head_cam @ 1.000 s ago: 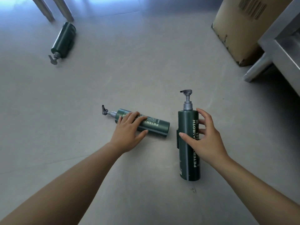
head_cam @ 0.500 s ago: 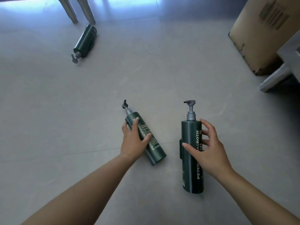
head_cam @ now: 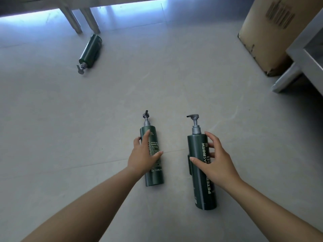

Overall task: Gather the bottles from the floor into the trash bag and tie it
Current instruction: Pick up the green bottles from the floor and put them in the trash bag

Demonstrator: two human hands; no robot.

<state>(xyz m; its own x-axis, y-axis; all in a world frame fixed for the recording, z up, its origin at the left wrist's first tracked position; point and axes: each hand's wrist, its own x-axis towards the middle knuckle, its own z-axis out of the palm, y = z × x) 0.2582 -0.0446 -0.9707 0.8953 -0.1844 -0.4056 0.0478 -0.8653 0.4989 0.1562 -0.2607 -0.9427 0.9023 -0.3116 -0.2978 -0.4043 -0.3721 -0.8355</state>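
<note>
Now, at lower centre, the left hand [head_cam: 145,154] grips the smaller bottle [head_cam: 154,177] lying on the floor [head_cam: 174,84]; the right hand [head_cam: 215,165] cups the larger bottle [head_cam: 201,189], seemingly loosely (round bottles roll), so either could slip when lifted.

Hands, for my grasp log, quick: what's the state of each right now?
Left hand: holds the smaller green bottle, fingers curled over it.
Right hand: holds the larger green bottle, thumb and fingers round it.
</note>
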